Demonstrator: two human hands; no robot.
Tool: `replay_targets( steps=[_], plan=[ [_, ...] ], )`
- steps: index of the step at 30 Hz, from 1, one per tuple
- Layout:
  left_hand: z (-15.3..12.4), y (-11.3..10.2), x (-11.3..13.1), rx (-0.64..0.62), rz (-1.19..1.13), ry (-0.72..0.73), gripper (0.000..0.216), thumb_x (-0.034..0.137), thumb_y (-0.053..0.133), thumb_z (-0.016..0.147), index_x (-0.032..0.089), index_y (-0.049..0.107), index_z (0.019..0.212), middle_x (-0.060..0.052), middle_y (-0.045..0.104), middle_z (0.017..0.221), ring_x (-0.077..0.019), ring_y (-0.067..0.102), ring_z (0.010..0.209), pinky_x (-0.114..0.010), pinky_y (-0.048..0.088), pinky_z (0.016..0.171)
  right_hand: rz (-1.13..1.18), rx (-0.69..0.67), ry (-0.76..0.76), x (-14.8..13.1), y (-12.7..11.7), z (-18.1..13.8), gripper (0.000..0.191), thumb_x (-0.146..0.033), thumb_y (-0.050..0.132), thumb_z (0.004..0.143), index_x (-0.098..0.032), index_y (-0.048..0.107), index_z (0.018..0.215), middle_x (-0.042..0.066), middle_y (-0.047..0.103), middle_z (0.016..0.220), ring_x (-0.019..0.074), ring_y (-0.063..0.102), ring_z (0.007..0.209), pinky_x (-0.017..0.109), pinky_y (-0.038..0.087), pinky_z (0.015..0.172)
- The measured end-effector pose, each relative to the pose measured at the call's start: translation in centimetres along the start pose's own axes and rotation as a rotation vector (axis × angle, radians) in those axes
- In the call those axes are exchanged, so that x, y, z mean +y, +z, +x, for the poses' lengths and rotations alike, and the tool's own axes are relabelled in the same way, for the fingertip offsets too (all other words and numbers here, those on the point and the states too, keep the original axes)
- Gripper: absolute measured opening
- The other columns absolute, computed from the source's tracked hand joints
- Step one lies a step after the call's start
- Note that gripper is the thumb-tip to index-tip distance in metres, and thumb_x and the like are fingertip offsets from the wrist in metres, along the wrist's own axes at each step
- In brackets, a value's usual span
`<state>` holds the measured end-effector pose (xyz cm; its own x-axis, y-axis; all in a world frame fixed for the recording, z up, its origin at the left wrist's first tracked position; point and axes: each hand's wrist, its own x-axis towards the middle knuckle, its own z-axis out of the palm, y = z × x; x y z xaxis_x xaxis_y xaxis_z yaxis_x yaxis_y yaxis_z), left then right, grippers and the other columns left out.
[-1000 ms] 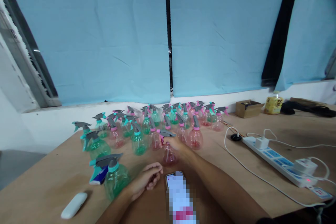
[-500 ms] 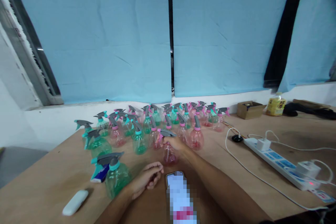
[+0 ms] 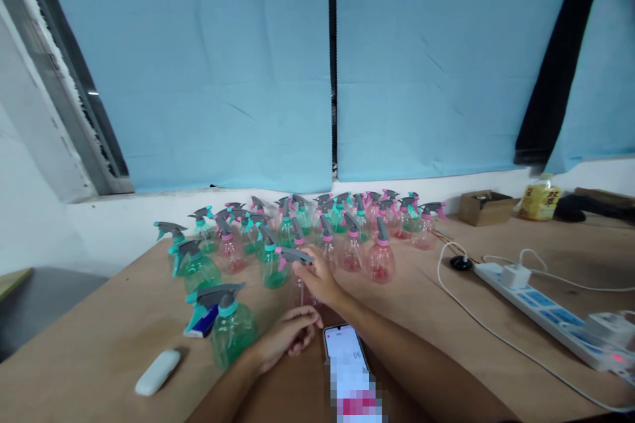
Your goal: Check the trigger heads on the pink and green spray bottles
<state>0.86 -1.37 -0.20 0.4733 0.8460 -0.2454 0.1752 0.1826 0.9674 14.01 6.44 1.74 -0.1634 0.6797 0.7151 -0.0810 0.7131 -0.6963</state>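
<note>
My right hand [image 3: 318,279] is closed round the upper part of a pink spray bottle [image 3: 296,256]. Its grey and pink spray head points left, and my fingers and wrist partly hide the clear pink body. Close below, my left hand [image 3: 288,336] rests with its fingers loosely curled and nothing visible in them. Left of that hand stands a green spray bottle [image 3: 234,337] with a grey and turquoise head. A phone [image 3: 342,344] lies between my forearms, its screen partly blurred out. Several green [image 3: 272,269] and pink spray bottles [image 3: 381,258] stand grouped behind my hands.
A white oblong case [image 3: 157,373] and a small blue box [image 3: 202,322] lie at the left. On the right are a power strip [image 3: 540,314] with plugs and white cables, a black round object [image 3: 461,263], a cardboard box [image 3: 486,207] and a yellow-labelled jug [image 3: 540,199].
My right hand has moved the pink spray bottle a little to the left, nearer the left hand. The whole view has shifted slightly. My left hand stays curled in place.
</note>
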Motion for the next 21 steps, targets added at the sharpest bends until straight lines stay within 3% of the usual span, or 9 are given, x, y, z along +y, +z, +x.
replay_targets(
  steps=[5, 9, 16, 21],
  plan=[
    [0.1, 0.2, -0.2, 0.030, 0.002, -0.025, 0.039, 0.056, 0.060, 0.079, 0.017, 0.061, 0.088, 0.007, 0.047, 0.054, -0.0056, 0.031, 0.042, -0.020, 0.014, 0.041, -0.026, -0.099, -0.056, -2.0, 2.3, 1.4, 0.021, -0.036, 0.064, 0.085, -0.019, 0.068, 0.096, 0.002, 0.053, 0.090, 0.0155, 0.053, 0.082, 0.026, 0.043, 0.076],
    [0.1, 0.3, -0.2, 0.047, -0.005, -0.015, 0.040, 0.054, 0.061, 0.078, 0.016, 0.062, 0.091, 0.007, 0.048, 0.054, -0.0059, 0.032, 0.042, -0.020, 0.015, 0.041, -0.072, -0.098, -0.048, -3.0, 4.0, 2.6, 0.017, -0.033, 0.065, 0.084, -0.019, 0.069, 0.092, 0.000, 0.053, 0.085, 0.0137, 0.051, 0.076, 0.025, 0.040, 0.070],
    [0.0, 0.5, -0.6, 0.119, -0.016, -0.031, 0.030, 0.045, 0.060, 0.074, 0.017, 0.057, 0.083, 0.006, 0.052, 0.054, -0.0064, 0.035, 0.042, -0.022, 0.017, 0.043, -0.113, -0.145, 0.006, -2.7, 7.0, 3.5, 0.017, -0.035, 0.066, 0.083, -0.018, 0.068, 0.085, 0.000, 0.053, 0.079, 0.0142, 0.051, 0.076, 0.025, 0.039, 0.071],
    [-0.1, 0.8, -0.8, 0.173, -0.038, -0.028, 0.024, 0.041, 0.057, 0.072, 0.019, 0.050, 0.075, 0.006, 0.052, 0.054, -0.0060, 0.034, 0.042, -0.021, 0.016, 0.043, -0.088, -0.222, 0.077, -1.9, 8.0, 3.4, 0.018, -0.034, 0.064, 0.084, -0.019, 0.067, 0.092, -0.001, 0.057, 0.078, 0.0131, 0.050, 0.073, 0.024, 0.039, 0.068]
  ],
)
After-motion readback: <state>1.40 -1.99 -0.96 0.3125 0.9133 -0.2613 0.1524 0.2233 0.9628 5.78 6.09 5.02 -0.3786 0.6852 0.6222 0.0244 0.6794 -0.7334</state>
